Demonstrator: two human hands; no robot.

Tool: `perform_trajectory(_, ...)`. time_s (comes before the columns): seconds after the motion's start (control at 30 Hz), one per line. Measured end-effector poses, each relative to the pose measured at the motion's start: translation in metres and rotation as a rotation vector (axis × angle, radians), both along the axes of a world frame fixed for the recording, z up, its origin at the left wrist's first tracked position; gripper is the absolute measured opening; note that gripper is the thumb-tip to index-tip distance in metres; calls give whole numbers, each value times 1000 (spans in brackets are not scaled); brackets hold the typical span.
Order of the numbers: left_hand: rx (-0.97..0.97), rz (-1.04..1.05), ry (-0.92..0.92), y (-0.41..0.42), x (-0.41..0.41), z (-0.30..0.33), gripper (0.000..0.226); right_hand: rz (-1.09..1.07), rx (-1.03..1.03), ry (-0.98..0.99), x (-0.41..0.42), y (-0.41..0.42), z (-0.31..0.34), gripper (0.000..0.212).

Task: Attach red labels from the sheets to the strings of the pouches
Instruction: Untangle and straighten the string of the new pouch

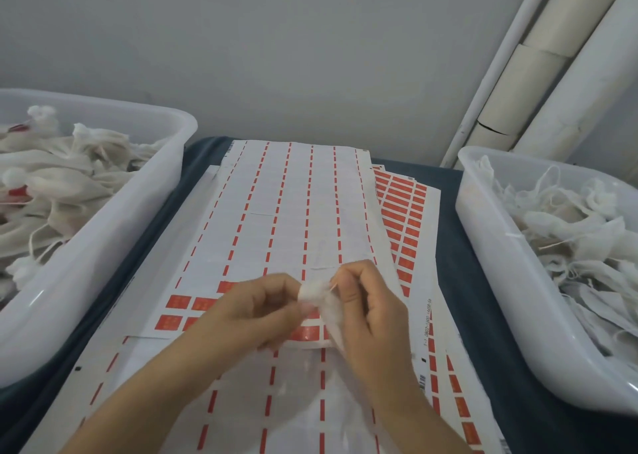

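Both hands met above the label sheet (276,212): left hand (255,312) pinching the gathered top of a white pouch (321,301), right hand (366,301) pinching something thin beside it, probably the string; too small to tell for sure. Seemed the attaching step, with no red label clearly seen on the fingers. Remaining red labels (177,302) lay at 9 o'clock from the hands. Bin of tagged pouches (103,232) stood at 10 o'clock, bin of plain pouches (511,260) at 3 o'clock. Next move probably called for folding a label around the string, then dropping the pouch leftwards.
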State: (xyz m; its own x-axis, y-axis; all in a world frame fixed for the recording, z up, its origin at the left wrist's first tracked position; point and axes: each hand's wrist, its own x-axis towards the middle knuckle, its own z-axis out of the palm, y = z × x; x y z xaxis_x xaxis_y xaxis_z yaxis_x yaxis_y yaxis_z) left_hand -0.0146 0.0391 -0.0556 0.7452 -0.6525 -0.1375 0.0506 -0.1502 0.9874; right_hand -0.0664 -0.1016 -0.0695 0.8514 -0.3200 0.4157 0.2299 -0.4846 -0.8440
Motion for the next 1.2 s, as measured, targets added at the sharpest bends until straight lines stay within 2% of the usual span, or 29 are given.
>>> perform_trajectory(0.13, -12, 103, -247, -7, -7, -2, 41, -70, 164, 113, 3, -6, 4, 18)
perform_trajectory(0.23, 27, 97, -361, -10, -11, -5, 34, 4, 285, 229, 6, -11, 7, 28)
perform_trajectory(0.4, -34, 109, -360, -10, -13, -7, 39, 161, 395, 326, 5, -12, 9, 34)
perform_trajectory(0.5, -30, 144, -347, -11, -14, -7, 36, 148, 381, 330, 5, -13, 7, 6)
perform_trajectory(0.57, -23, 181, -345, -11, -13, -6, 29, 172, 364, 353, 5, -13, 5, 17)
perform_trajectory(0.63, -28, 226, -345, -11, -12, -5, 22, 198, 432, 391, 4, -13, 4, 29)
perform_trajectory(0.7, -38, 267, -344, -10, -11, -4, 20, 271, 460, 417, 2, -14, 8, 29)
perform_trajectory(0.77, -52, 295, -337, -11, -10, -2, 20, 359, 381, 434, 2, -16, 13, 27)
perform_trajectory(0.83, -94, 324, -298, -11, -9, 0, 22, 371, 318, 462, 2, -17, 13, 33)
perform_trajectory(0.9, -138, 332, -251, -9, -7, 1, 25, 353, 385, 526, 4, -19, 11, 35)
perform_trajectory(1.0, -195, 283, -149, -6, -4, 2, 30, 492, 726, 630, 4, -21, 13, 26)
perform_trajectory(1.1, -280, 180, 61, -5, -3, -3, 38, 706, 1049, 629, 1, -20, 18, 17)
perform_trajectory(1.2, -386, 143, 261, -6, -2, -5, 36, 719, 1075, 609, 0, -18, 21, 17)
